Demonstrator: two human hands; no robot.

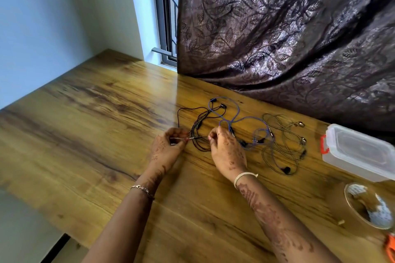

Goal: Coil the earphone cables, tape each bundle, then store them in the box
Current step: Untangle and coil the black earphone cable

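Fingers (178, 132) on the left hand (168, 147) are curled in and pinching what looks like the plug end of the black earphone cable (199, 121). The right hand (226, 151) has its fingertips bunched on the same cable just beside it, though it's a bit blurry there. The rest of that cable trails off loose on the table (85, 134) toward 12 o'clock from the hands.

So this looks like the very start of the coiling step. Nothing is bundled yet. The blue cable (235, 116) sprawls at about 2 o'clock, overlapping the black one, and the olive cable (284, 149) lies past it at 3 o'clock. The clear box (359, 153) sits lid-on at the 3 o'clock edge, with the tape roll (367, 205) at 4 o'clock.

Next move probably means holding the plug end steady and winding the slack into loops. Where black and blue cross, it'll likely need teasing apart first or the blue one gets dragged along.
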